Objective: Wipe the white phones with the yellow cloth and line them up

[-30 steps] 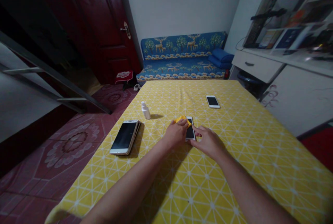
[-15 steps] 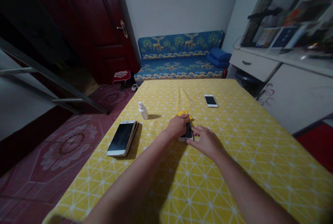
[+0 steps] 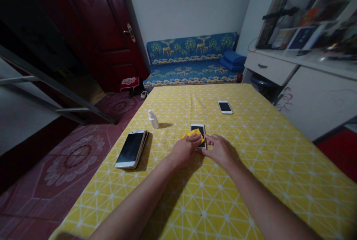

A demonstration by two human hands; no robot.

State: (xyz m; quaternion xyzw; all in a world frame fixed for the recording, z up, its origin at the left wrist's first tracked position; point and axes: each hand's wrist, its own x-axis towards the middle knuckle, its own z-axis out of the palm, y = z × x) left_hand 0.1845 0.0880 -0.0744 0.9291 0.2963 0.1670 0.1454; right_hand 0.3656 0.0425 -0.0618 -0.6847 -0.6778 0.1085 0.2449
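Observation:
A white smartphone (image 3: 198, 126) with a dark screen lies flat on the table before me. My left hand (image 3: 184, 150) presses a folded yellow cloth (image 3: 196, 132) onto its screen, fingers closed over the cloth. At the phone's lower right edge, my right hand (image 3: 219, 150) grips the side and bottom corner between thumb and fingers. Part of the phone's lower left is hidden by my left hand and the cloth.
A yellow patterned cloth covers the table (image 3: 240, 195). Stacked phones (image 3: 131, 149) lie at the left, a white spray bottle (image 3: 153, 119) stands behind them, and another white phone (image 3: 224, 107) lies at the back right. Beyond are a blue sofa (image 3: 181, 72) and a white cabinet (image 3: 320, 99).
My left hand has slid the yellow cloth from the phone's far end toward me, so the far end of the phone now shows. My right hand keeps its grip on the phone's edge.

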